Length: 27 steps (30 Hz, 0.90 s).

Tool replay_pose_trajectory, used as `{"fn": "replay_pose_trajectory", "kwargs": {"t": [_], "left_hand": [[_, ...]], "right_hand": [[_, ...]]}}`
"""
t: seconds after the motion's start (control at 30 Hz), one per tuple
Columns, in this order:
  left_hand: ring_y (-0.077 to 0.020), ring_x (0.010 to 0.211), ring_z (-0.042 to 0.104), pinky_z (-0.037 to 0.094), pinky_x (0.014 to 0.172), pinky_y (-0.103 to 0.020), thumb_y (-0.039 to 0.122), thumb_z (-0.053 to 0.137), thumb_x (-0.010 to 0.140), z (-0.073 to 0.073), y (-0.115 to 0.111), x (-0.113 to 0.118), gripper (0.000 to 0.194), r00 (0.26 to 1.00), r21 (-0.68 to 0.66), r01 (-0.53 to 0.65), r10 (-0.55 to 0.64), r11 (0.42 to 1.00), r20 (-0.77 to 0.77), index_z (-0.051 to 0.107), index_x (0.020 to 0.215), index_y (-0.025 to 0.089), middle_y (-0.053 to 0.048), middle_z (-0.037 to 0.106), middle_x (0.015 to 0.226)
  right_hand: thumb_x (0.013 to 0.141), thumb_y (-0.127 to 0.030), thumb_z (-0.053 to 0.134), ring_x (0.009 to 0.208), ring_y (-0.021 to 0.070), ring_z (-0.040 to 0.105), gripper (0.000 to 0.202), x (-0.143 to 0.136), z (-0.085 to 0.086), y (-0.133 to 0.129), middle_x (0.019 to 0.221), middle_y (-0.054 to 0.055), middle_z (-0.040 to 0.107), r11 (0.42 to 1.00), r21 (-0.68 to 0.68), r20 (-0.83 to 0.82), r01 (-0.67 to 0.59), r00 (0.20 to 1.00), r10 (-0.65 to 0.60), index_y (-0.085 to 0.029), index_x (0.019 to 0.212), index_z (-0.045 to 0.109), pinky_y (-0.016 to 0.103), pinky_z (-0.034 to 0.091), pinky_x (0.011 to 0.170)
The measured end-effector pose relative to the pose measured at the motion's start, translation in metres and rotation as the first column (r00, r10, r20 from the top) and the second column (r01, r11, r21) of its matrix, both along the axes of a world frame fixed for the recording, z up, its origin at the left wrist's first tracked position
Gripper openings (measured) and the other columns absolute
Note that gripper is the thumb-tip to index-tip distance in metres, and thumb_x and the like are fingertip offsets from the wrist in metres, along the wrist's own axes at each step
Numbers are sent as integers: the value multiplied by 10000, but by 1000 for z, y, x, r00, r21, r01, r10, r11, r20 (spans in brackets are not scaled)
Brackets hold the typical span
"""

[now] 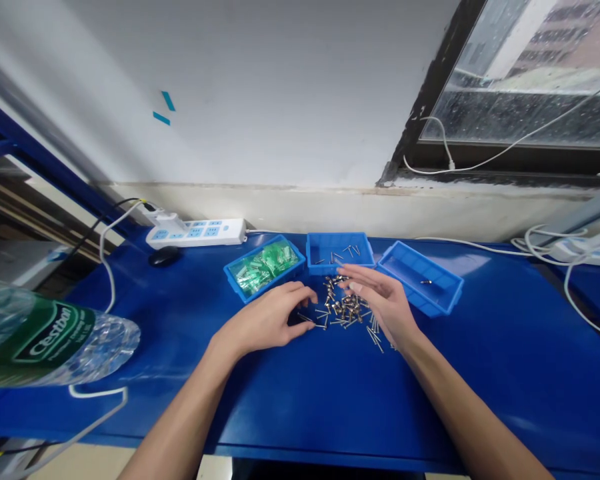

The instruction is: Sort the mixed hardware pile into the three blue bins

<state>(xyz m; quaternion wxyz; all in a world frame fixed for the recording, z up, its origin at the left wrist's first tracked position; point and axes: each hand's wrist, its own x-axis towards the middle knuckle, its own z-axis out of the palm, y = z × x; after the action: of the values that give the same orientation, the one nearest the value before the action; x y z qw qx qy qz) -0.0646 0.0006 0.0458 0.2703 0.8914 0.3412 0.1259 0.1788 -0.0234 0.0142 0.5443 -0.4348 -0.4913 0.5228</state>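
On the blue table lies a loose pile of metal screws (349, 308), some long and thin, others short and brassy. At its left edge is my left hand (275, 313), thumb and fingers parted beside a few thin screws; no held item shows. My right hand (387, 300) hovers over the pile's right side, fingers stretched towards the middle bin, and I see nothing in it. Several screws lie in the middle blue bin (337, 269). The right blue bin (437, 309) has one small metal piece in it. Part of the pile is hidden by my right hand.
A left blue bin (245, 298) holds green and clear plastic packets. Behind it are a white power strip (220, 231) and a black mouse (164, 257). A large water bottle (55, 340) lies at left. White cables (530, 235) run along the wall at right.
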Motion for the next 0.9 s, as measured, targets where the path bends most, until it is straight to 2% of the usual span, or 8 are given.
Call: {"fn": "replay_pose_trajectory", "kwargs": {"t": [0.03, 0.1, 0.23, 0.43, 0.57, 0.67, 0.77, 0.9], "left_hand": [[-215, 983, 620, 519, 852, -357, 256, 685, 884, -1, 1, -2, 294, 999, 2, 12, -12, 1000, -34, 614, 1167, 215, -55, 625, 1104], [-211, 946, 621, 513, 821, -341, 189, 639, 887, -4, 4, -5, 193, 996, 7, 36, -35, 999, -81, 634, 1080, 200, -52, 622, 1051], [-179, 840, 602, 493, 762, -306, 135, 532, 935, -12, 10, -6, 110, 995, 27, 59, -57, 998, -80, 630, 917, 182, -38, 601, 934], [-165, 810, 595, 479, 728, -286, 164, 528, 971, -14, 10, 2, 98, 998, 88, -29, 33, 996, -51, 600, 905, 177, -37, 611, 926], [-157, 810, 608, 468, 726, -290, 195, 510, 1003, -12, 7, 7, 95, 997, 135, -75, 71, 988, 35, 602, 986, 190, -26, 641, 917], [-154, 813, 608, 467, 729, -295, 232, 567, 989, -12, 6, 8, 55, 993, 159, -89, 75, 983, 90, 603, 1009, 197, -16, 649, 899], [-137, 775, 603, 467, 700, -281, 241, 600, 975, -11, 3, 11, 49, 987, 135, -102, 83, 986, 138, 583, 996, 199, 0, 647, 872], [-139, 780, 615, 483, 692, -277, 264, 648, 949, -8, 0, 10, 109, 989, 95, -77, 64, 993, 132, 576, 1007, 205, 2, 648, 890]], "right_hand": [[846, -273, 723, 1020, 252, 726, 349, 1, -1, 1, 1251, 67, 728, 1000, 5, -16, 25, 1000, -25, -297, 1195, 729, 449, 581, 911], [853, -284, 715, 960, 242, 733, 385, 4, -2, 2, 1307, 76, 696, 999, -1, -19, 54, 998, -54, -298, 1238, 697, 447, 588, 875], [863, -291, 699, 752, 181, 696, 321, 4, -4, 3, 1209, 88, 729, 998, -2, -5, 71, 997, -71, -260, 1182, 694, 403, 590, 755], [875, -274, 694, 736, 173, 693, 241, 3, -7, 3, 1093, 64, 757, 998, 34, 30, 56, 998, -57, -258, 1114, 709, 376, 582, 734], [876, -277, 689, 886, 228, 730, 173, 1, -4, -2, 974, 56, 777, 993, 114, 286, -19, 958, -14, -244, 1038, 741, 406, 587, 841], [873, -267, 686, 864, 221, 727, 182, -4, 0, -7, 987, 50, 781, 974, 197, 461, -114, 887, 11, -247, 1036, 763, 407, 588, 843], [878, -253, 678, 863, 213, 730, 207, -10, 1, -10, 1001, 40, 786, 958, 203, 468, -205, 879, 89, -253, 1066, 764, 390, 594, 824], [893, -262, 661, 845, 218, 738, 151, -12, -1, -10, 943, 40, 790, 958, 111, 419, -264, 887, 196, -240, 969, 790, 380, 605, 768]]}}
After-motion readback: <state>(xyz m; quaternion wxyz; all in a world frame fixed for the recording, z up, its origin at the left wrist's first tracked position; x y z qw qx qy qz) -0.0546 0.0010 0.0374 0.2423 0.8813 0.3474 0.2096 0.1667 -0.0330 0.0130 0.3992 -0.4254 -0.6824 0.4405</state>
